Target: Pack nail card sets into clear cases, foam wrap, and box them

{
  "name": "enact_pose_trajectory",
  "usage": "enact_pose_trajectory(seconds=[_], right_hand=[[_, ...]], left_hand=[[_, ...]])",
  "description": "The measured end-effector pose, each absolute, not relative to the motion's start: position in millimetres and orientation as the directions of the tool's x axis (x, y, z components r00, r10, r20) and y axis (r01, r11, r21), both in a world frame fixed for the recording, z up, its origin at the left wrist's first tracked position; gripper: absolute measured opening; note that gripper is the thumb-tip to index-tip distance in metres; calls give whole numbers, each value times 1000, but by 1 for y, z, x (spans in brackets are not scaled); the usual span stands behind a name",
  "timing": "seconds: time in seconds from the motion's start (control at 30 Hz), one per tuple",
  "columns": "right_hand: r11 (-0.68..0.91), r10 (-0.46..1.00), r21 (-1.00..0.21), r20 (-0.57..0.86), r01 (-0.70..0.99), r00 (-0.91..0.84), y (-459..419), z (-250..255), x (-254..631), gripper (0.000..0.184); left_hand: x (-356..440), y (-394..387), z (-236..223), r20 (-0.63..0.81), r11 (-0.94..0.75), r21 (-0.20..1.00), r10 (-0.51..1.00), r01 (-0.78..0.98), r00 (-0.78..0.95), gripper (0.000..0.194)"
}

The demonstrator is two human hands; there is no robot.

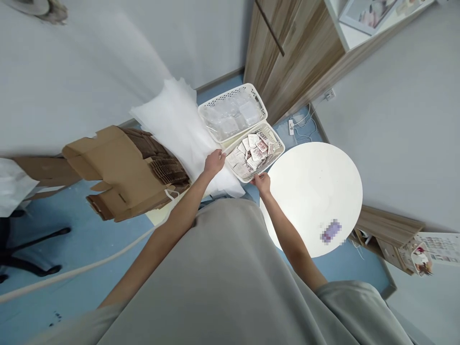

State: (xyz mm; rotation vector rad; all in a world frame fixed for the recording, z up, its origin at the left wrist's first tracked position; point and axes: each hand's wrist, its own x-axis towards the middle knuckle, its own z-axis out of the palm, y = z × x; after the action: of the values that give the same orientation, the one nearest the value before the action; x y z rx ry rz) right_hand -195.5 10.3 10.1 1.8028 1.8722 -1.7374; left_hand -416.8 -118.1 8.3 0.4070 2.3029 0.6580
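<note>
Left fingers (pixel 220 154), right fingers (pixel 256 178) gripping white basket (pixel 269 165) edges, round table (pixel 312 191) just beside

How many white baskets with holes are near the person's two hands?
2. The near basket, with printed pieces inside, is between the left hand and the right hand; the far basket, with clear plastic packaging, is just beyond it. Others could be hidden.

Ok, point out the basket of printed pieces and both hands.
Basket of printed pieces (pixel 276 137): head view, perforated inner wall.
Left hand (pixel 214 162): head view, middle of the hand.
Right hand (pixel 263 182): head view, middle of the hand.
</note>
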Motion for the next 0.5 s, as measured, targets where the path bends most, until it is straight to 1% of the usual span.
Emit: enact_pose_trajectory(seconds=[0.1,0.23,0.4,0.5], right_hand=[[-345,724,-654,-642,673,-253,7,10,-191,25],[-323,720,-639,-645,698,-256,9,3,-194,20],[-229,730,-642,-610,732,-307,16,-1,-200,16],[-135,755,-632,-565,763,-334,27,5,-199,16]], left_hand=[[-415,-118,6,-534,804,583,487,117,-691,43],[-413,-117,5,-539,813,571,479,117,-693,42],[-411,-113,4,-536,809,574,490,129,-688,42],[-410,-110,3,-534,807,570,504,152,-679,40]])
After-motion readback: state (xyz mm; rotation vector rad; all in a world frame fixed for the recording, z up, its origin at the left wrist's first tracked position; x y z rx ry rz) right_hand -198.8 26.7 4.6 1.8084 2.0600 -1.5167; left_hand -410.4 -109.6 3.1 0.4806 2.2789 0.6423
